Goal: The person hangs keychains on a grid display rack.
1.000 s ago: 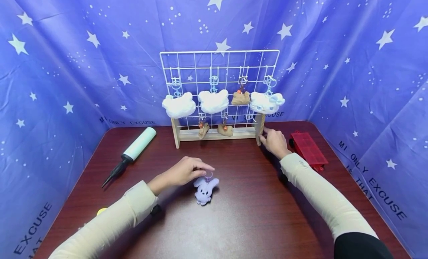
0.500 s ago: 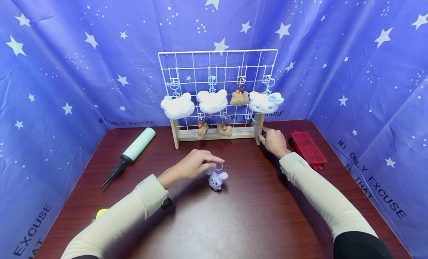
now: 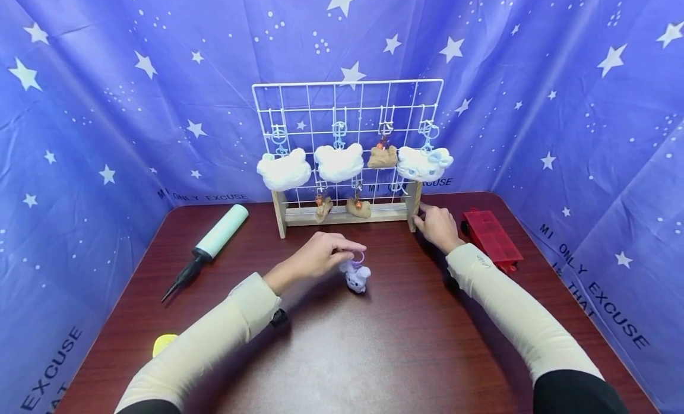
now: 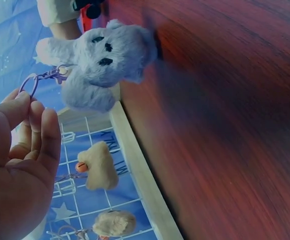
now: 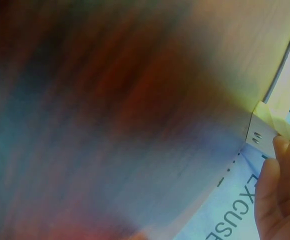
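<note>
My left hand [image 3: 315,255] pinches the purple ring of a lilac bunny plush keychain [image 3: 357,278] between thumb and fingers. In the left wrist view the bunny [image 4: 112,55] dangles from its ring and clasp, face visible, close to the tabletop. Whether its feet touch the wood I cannot tell. My right hand [image 3: 439,227] holds the right wooden leg [image 3: 414,206] of a white wire grid rack [image 3: 350,110]. The right wrist view shows the fingers [image 5: 269,187] at that leg. White plush keychains [image 3: 339,163] and brown ones [image 3: 383,157] hang on the rack's hooks.
A mint-green hand pump [image 3: 221,231] with a black nozzle lies at the table's left. To the right of the rack is a red toy cart [image 3: 491,239]. A yellow object [image 3: 162,344] is partly hidden by my left sleeve. Starry blue cloth [image 3: 203,75] surrounds the table.
My left hand has moved right and toward the rack, bringing the bunny keychain with it. My right hand stays at the rack's leg.
</note>
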{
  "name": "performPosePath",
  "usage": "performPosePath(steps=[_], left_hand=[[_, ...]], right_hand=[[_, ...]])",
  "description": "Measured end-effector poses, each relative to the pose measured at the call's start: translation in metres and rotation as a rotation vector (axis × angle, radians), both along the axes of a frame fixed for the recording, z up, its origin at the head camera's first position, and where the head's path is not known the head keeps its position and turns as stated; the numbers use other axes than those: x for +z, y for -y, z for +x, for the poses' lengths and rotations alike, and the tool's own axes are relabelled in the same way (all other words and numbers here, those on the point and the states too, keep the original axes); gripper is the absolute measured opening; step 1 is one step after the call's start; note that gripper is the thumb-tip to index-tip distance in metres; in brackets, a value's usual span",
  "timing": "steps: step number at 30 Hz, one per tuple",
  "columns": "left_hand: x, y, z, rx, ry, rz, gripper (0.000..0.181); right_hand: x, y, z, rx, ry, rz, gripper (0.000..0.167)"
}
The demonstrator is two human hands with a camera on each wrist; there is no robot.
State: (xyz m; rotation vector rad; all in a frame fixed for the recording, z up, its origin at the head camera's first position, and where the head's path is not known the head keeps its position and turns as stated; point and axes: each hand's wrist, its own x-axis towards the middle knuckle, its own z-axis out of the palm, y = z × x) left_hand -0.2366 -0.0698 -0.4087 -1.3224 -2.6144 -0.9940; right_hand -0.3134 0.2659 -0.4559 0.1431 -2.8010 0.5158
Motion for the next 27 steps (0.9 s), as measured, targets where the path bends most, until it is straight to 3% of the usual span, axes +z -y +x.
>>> performPosePath(steps=[7, 18, 27], left_hand=[[-0.002, -0.008, -0.004, 0.045, -0.026, 0.037, 0.029], [-0.003, -0.02, -0.015, 0.062, -0.015, 0.062, 0.029], [0.007, -0.028, -0.022, 0.085, -0.061, 0.076, 0.03]], right_hand=[[0.001, 0.0, 0.0, 0.0, 0.01, 0.008, 0.037], [0.0, -0.001, 0.0, 0.0, 0.0, 0.019, 0.038], [-0.002, -0.001, -0.002, 0.007, -0.01, 0.018, 0.033]])
